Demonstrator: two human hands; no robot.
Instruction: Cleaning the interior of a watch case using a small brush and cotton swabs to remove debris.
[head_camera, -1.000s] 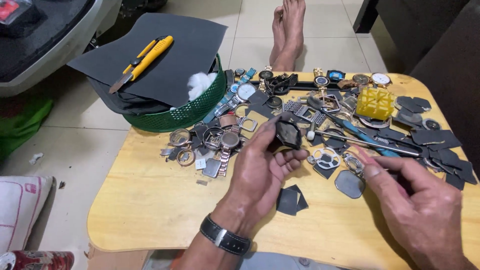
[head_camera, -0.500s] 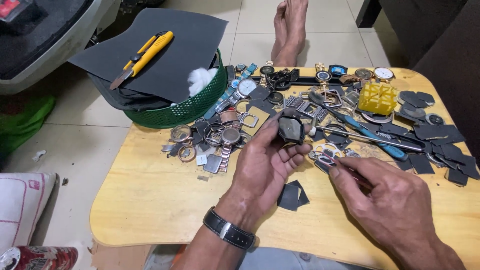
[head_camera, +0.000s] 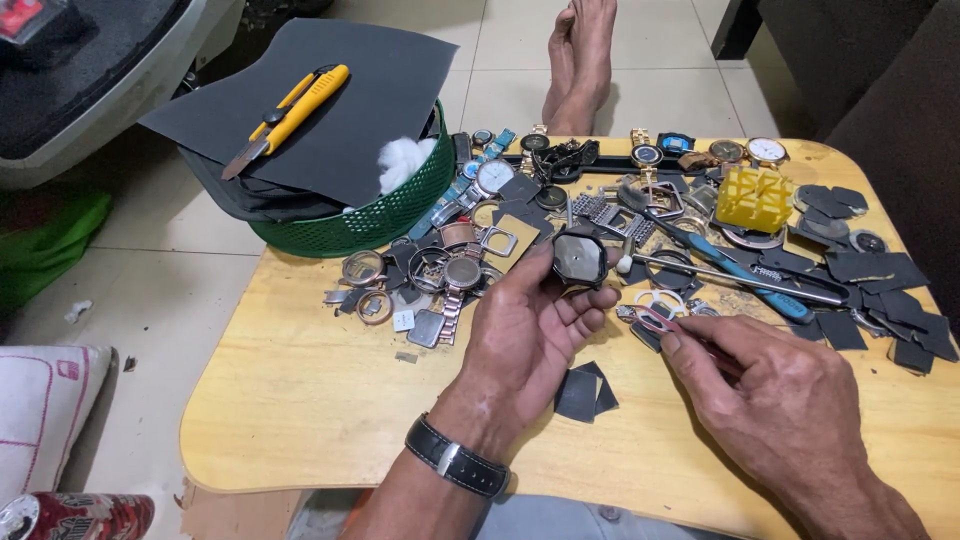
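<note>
Watch case (head_camera: 580, 258), pinched in left hand (head_camera: 525, 335), faces up; right hand (head_camera: 770, 400) perhaps pinches tweezers (head_camera: 655, 320).

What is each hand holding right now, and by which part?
Left hand grips the dark watch case by its edges. Right hand pinches tweezers behind the tips.

A dark octagonal watch case (head_camera: 579, 258), face tilted up, is held above the wooden table's scattered parts.

Left hand (head_camera: 530, 335) pinches a dark watch case (head_camera: 579, 258) — right hand (head_camera: 775, 405) grips tweezers (head_camera: 655, 322) (perhaps) above the wooden table (head_camera: 300, 400).
</note>
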